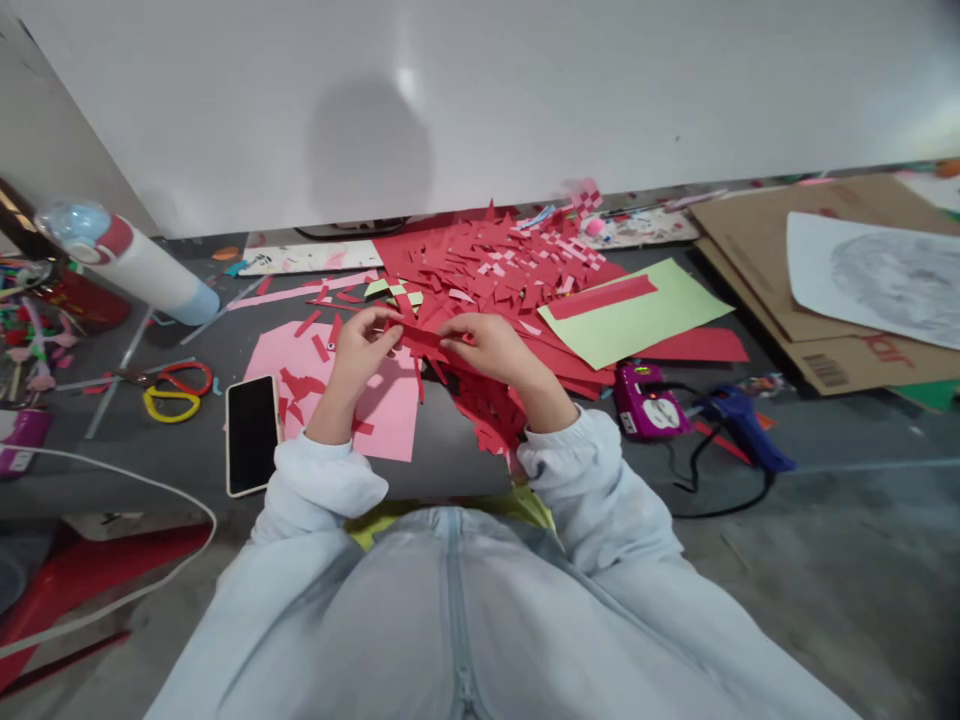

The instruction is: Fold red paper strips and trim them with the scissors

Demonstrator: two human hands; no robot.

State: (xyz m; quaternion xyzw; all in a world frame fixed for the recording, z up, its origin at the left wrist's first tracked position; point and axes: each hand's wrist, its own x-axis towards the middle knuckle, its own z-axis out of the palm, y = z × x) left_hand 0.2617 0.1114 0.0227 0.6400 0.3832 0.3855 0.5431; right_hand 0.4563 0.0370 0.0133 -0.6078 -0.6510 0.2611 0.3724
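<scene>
Between my two hands a red paper strip point(421, 340) is stretched, pinched at both ends. My left hand point(365, 350) grips its left end with thumb and fingers, above a pink paper sheet point(390, 425) scattered with red scraps. At the strip's right end, my right hand point(487, 348) is closed on it, close to a large heap of cut red paper pieces point(487, 270). Some pink-and-red woven paper lies among the heap. A light green sheet point(622, 340) with a red strip across it rests to the right of my right hand.
On the left are a phone point(253, 435), scissors point(176, 392) with red and yellow handles, and a white bottle point(150, 265). To the right lie a purple box point(651, 402), a blue glue gun point(746, 425) with its cord, and cardboard point(772, 290). A white panel point(525, 100) stands behind the table.
</scene>
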